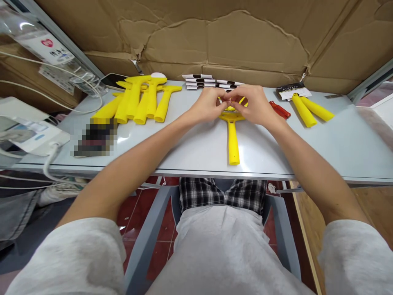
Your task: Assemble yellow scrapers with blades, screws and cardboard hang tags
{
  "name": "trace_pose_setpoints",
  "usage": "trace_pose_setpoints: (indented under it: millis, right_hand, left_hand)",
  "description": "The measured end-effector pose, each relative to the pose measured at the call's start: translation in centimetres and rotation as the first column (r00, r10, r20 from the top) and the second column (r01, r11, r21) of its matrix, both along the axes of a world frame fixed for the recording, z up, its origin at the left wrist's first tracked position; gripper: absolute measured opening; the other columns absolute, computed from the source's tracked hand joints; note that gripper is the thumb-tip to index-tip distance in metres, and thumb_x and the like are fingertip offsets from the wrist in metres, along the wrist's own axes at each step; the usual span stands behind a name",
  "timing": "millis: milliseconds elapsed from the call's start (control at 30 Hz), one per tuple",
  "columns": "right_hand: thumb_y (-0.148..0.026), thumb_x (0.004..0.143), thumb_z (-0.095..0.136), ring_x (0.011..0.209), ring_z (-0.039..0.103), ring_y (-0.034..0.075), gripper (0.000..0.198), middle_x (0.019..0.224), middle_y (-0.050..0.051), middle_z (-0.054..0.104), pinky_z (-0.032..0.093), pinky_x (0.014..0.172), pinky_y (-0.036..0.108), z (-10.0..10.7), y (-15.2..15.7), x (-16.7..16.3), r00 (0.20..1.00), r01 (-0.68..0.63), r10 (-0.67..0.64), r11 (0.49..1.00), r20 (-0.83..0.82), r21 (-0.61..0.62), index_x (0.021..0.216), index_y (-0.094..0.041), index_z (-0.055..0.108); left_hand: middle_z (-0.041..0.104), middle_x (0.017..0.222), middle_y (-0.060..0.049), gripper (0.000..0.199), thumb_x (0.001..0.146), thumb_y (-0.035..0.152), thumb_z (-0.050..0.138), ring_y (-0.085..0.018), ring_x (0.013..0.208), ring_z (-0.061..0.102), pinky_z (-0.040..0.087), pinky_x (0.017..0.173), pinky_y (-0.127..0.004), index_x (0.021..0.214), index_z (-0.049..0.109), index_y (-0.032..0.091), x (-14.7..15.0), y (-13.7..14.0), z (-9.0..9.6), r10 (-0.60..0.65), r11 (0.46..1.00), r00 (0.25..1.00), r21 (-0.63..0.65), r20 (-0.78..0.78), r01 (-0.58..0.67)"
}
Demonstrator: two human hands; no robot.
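Observation:
A yellow plastic scraper-like tool (233, 143) lies on the table, its handle pointing towards me and its wide head under my fingers. My left hand (210, 103) is closed, thumb and fingers pinched together over the head. From the other side my right hand (253, 104) meets it in a similar pinch, the fingertips of both almost touching. Whatever sits between the fingertips is too small and covered to make out. Just right of my right hand lies a red-handled tool (280, 110).
Several yellow tools (139, 100) are heaped on the left. Stacked black-and-white cards (199, 82) stand behind my hands. Two yellow handles (303, 111) lie at right near a packaged card (293, 91). A plastic bottle (58, 49) and a white device (27, 127) with cables flank the left edge. Cardboard (215, 41) closes the back.

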State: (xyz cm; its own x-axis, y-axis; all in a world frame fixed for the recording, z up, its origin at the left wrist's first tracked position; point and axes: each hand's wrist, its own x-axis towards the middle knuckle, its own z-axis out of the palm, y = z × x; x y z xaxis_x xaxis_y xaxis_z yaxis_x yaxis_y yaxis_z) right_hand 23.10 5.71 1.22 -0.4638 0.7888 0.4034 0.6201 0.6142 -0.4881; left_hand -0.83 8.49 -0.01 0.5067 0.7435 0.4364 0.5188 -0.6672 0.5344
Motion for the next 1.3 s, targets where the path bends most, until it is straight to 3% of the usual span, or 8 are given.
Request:
trace_pose_setpoints:
  millis: [200,300,400,533,700,833,1000,1300]
  right_hand:
    - [-0.062,0.101,0.091,0.105,0.078,0.017,0.044,0.120,0.011,0.083,0.073,0.106,0.035,0.6,-0.4,0.4,0.975,0.006,-0.029,0.995,-0.221,-0.102,0.118,-0.021,0.092]
    - [-0.066,0.096,0.095,0.104,0.079,0.018,0.053,0.114,0.012,0.083,0.074,0.104,0.035,0.6,-0.3,0.4,0.961,0.000,-0.044,0.987,-0.273,-0.160,0.115,-0.017,0.091]
    - [-0.072,0.096,0.093,0.111,0.081,0.020,0.060,0.114,0.013,0.083,0.075,0.108,0.037,0.8,-0.4,0.4,0.966,0.032,-0.087,0.975,-0.245,-0.219,0.119,-0.016,0.089]
    - [-0.085,0.100,0.084,0.123,0.080,0.024,0.075,0.124,0.016,0.081,0.076,0.110,0.039,1.0,-0.6,0.5,0.974,0.112,-0.160,0.956,-0.162,-0.270,0.131,-0.017,0.083]
    - [-0.097,0.097,0.079,0.116,0.078,0.020,0.088,0.122,0.015,0.080,0.073,0.097,0.033,0.4,0.0,0.5,0.970,0.114,-0.176,0.939,-0.169,-0.325,0.138,-0.020,0.074]
    - [-0.084,0.100,0.083,0.106,0.074,0.017,0.077,0.119,0.013,0.079,0.068,0.089,0.031,0.4,0.2,1.0,0.971,0.086,-0.161,0.925,-0.177,-0.371,0.141,-0.020,0.072]
    - [-0.065,0.096,0.092,0.092,0.070,0.016,0.065,0.104,0.009,0.079,0.063,0.083,0.031,0.5,0.8,2.8,0.993,0.052,-0.094,0.900,-0.077,-0.432,0.139,-0.021,0.071]
    - [-0.066,0.083,0.104,0.081,0.066,0.013,0.064,0.098,0.009,0.080,0.054,0.070,0.027,0.4,1.3,4.1,0.997,-0.018,-0.022,0.849,-0.070,-0.528,0.115,-0.018,0.076]
  left_hand:
    - [0.081,0.097,-0.006,0.019,0.109,0.037,0.082,-0.019,0.088,0.071,0.061,0.083,-0.032,0.098,0.080,0.022,0.6,-1.3,-0.1,0.012,0.967,0.966,-0.248,0.260,0.054]
    - [0.071,0.085,-0.003,0.017,0.111,0.036,0.082,-0.017,0.078,0.065,0.057,0.074,-0.032,0.100,0.080,0.022,0.8,-1.6,-0.2,0.061,0.935,0.959,-0.353,0.276,0.042]
    - [0.072,0.086,-0.005,0.018,0.114,0.038,0.076,-0.019,0.080,0.067,0.059,0.073,-0.035,0.108,0.083,0.023,0.8,-1.6,-0.4,0.056,0.925,0.968,-0.377,0.243,0.041]
    - [0.084,0.102,-0.011,0.032,0.112,0.043,0.070,-0.025,0.094,0.076,0.067,0.080,-0.043,0.132,0.087,0.023,0.7,-1.4,-0.5,0.042,0.934,0.982,-0.357,0.184,0.027]
    - [0.089,0.123,-0.014,0.045,0.114,0.042,0.060,-0.028,0.103,0.082,0.071,0.084,-0.048,0.145,0.088,0.023,0.8,-1.7,-0.2,0.017,0.939,0.991,-0.343,0.135,0.030]
    - [0.089,0.130,-0.014,0.049,0.112,0.041,0.061,-0.030,0.113,0.083,0.070,0.095,-0.048,0.150,0.087,0.022,0.3,-1.8,0.4,-0.017,0.966,0.997,-0.254,0.081,0.037]
    - [0.087,0.149,-0.014,0.060,0.101,0.053,0.082,-0.038,0.137,0.080,0.059,0.126,-0.054,0.154,0.085,0.024,-1.7,-0.9,0.5,-0.168,0.985,0.966,-0.006,-0.198,0.170]
    - [0.083,0.155,-0.015,0.048,0.105,0.050,0.077,-0.043,0.147,0.073,0.049,0.134,-0.062,0.144,0.091,0.027,-2.9,0.1,0.2,-0.228,0.969,0.911,0.014,-0.343,0.248]
